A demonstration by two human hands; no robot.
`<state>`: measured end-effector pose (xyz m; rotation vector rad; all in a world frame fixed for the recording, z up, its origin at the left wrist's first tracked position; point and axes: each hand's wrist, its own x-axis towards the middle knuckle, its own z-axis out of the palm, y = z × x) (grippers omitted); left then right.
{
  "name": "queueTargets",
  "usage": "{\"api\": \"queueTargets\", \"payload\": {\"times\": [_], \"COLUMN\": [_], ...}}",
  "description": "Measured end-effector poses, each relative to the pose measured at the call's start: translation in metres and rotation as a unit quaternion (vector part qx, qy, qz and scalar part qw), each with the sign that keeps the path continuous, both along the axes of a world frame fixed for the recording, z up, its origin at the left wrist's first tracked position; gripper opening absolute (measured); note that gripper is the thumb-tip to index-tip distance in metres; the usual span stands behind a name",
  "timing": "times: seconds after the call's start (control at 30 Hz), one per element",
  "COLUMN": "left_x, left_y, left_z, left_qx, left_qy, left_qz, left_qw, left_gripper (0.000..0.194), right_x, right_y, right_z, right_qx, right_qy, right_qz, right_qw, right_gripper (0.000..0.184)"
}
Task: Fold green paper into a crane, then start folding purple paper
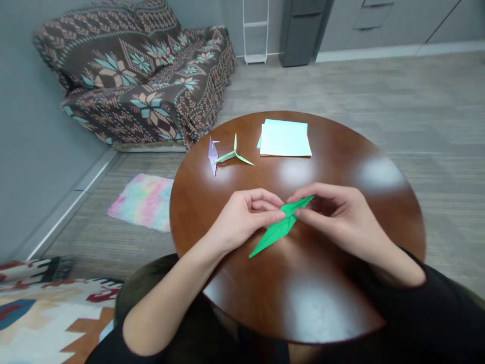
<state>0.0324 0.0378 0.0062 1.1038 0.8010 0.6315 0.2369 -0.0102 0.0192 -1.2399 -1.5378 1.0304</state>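
Observation:
A folded piece of green paper (273, 233), long and pointed at both ends, is held above the round brown table (212, 212). My left hand (248, 215) pinches it near the middle, thumb on the near face. Close beside, my right hand (337, 215) grips the paper toward its upper right point between thumb and fingers. The fingertips of both hands nearly meet at the paper's centre. Some of the fold behind the fingers is hidden.
On the table's far left lie a purple folded paper shape (212, 156) and a pale green three-armed paper shape (234, 152). A stack of light paper sheets (286, 140) rests at the back. Beyond stands a patterned sofa (144, 81); a pastel rug (144, 202) lies left.

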Motion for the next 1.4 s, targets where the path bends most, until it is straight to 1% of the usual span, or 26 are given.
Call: {"api": "queueTargets", "payload": {"times": [0.07, 0.23, 0.33, 0.4, 0.47, 0.5, 0.53, 0.63, 0.7, 0.83, 1.0, 1.1, 1.17, 1.27, 1.4], "left_x": [0.0, 0.0, 0.0, 0.001, 0.002, 0.003, 0.003, 0.005, 0.005, 0.005, 0.006, 0.006, 0.006, 0.007, 0.007], "left_y": [0.0, -0.001, -0.002, -0.003, -0.004, -0.004, -0.005, -0.005, -0.005, -0.007, -0.007, -0.007, -0.008, -0.01, -0.01], "left_z": [0.0, 0.001, 0.002, 0.002, 0.003, 0.003, 0.003, 0.002, 0.001, 0.001, 0.004, 0.005, 0.005, 0.003, 0.001], "left_qx": [-0.017, -0.02, -0.025, -0.034, -0.039, -0.037, -0.032, -0.016, -0.013, -0.014, -0.008, 0.01, 0.022, 0.018, 0.009], "left_qy": [0.001, 0.031, 0.036, 0.037, 0.021, 0.01, 0.0, -0.017, -0.023, -0.039, -0.031, -0.027, -0.033, -0.056, -0.076], "left_qz": [-0.015, -0.074, -0.097, -0.103, -0.088, -0.074, -0.057, -0.018, -0.014, -0.007, 0.006, 0.014, 0.02, 0.032, 0.034], "left_qw": [1.0, 0.997, 0.994, 0.993, 0.995, 0.997, 0.998, 1.0, 1.0, 0.999, 0.999, 0.999, 0.999, 0.998, 0.996], "left_gripper": [0.03, 0.028, 0.028, 0.029, 0.03, 0.03, 0.03, 0.03, 0.029, 0.029, 0.029, 0.028, 0.027, 0.025, 0.024], "right_x": [-0.001, -0.003, -0.002, -0.001, 0.0, -0.001, -0.001, -0.005, -0.008, -0.01, -0.011, -0.013, -0.015, -0.017, -0.016], "right_y": [0.001, 0.001, 0.002, 0.003, 0.004, 0.005, 0.005, 0.002, 0.0, -0.002, -0.002, -0.005, -0.007, -0.009, -0.009], "right_z": [-0.001, 0.0, -0.001, -0.003, -0.005, -0.006, -0.006, -0.005, -0.004, -0.003, -0.006, -0.007, -0.006, -0.006, -0.007], "right_qx": [0.003, -0.013, 0.0, 0.02, 0.032, 0.025, 0.011, -0.017, -0.001, 0.028, 0.067, 0.087, 0.085, 0.052, 0.024], "right_qy": [0.012, 0.034, 0.037, 0.043, 0.061, 0.07, 0.079, 0.093, 0.077, 0.003, -0.036, -0.052, -0.046, -0.008, 0.036], "right_qz": [-0.019, -0.012, -0.023, -0.055, -0.095, -0.102, -0.097, -0.039, -0.015, -0.004, -0.019, -0.024, -0.016, -0.012, -0.033], "right_qw": [1.0, 0.999, 0.999, 0.997, 0.993, 0.992, 0.992, 0.995, 0.997, 1.0, 0.997, 0.995, 0.995, 0.999, 0.998], "right_gripper": [0.012, 0.017, 0.011, 0.007, 0.008, 0.011, 0.015, 0.021, 0.016, 0.004, 0.006, 0.006, 0.003, 0.014, 0.014]}}
